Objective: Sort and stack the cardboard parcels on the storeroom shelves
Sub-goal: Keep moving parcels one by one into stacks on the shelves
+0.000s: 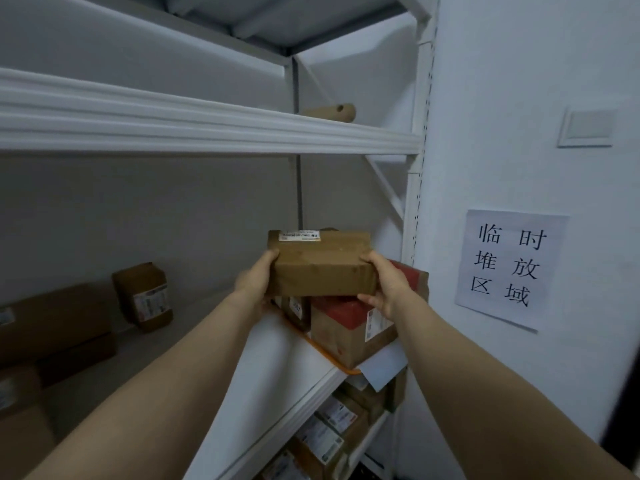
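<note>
— What's on your left?

— Flat brown boxes stacked at the far left of the middle shelf. A small parcel stands upright just beside them, its label facing you, likely so it can be read.

— And your hands?

— Your left hand clasps the left end of the brown parcel. Your right hand clasps the right end, fingers curled under its near edge. The parcel sits level between them, over the red-topped box at the shelf's right end.

— Is it resting on that box?

— I can't tell; your hands hide the underside. Gripping both ends keeps it square for stacking, I'd judge.

— Further right?

— A paper sign on the wall.
</note>
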